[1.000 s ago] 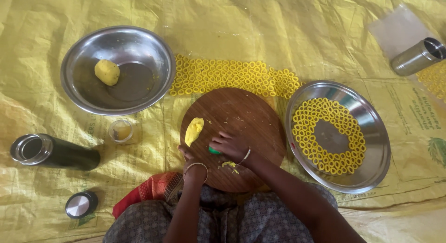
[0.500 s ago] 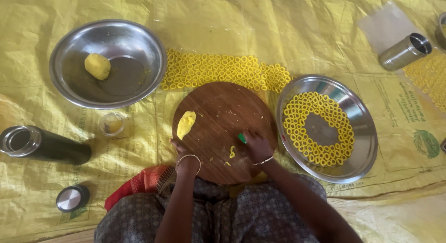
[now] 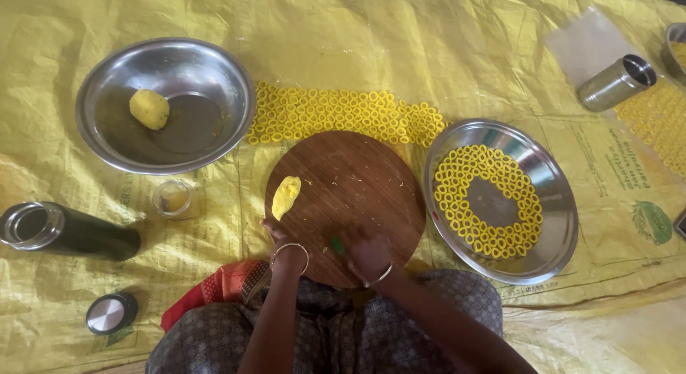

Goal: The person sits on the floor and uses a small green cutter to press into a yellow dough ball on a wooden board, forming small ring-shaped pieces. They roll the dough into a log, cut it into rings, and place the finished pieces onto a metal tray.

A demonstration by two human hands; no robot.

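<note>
Dough [image 3: 286, 196], a small yellow lump, lies on the left part of the round wooden board [image 3: 357, 181], which sits on a yellow sheet [image 3: 400, 45] spread over the floor. The left hand [image 3: 275, 233] rests at the board's near-left edge, just near of the lump, fingers curled; whether it grips anything cannot be told. The right hand [image 3: 368, 252] presses on the near part of the board, closed on a small green tool [image 3: 336, 245]. Far of the board lie rows of yellow rings [image 3: 343, 115] on the sheet. To the right a steel plate [image 3: 557, 231] carries more rings in a circle. Far left, a steel bowl [image 3: 214, 74] holds a second dough ball [image 3: 148, 108]. A small glass [image 3: 172, 197] stands between bowl and board, and a dark flask [image 3: 68, 231] lies at the left with its cap [image 3: 111, 313] nearer.
</note>
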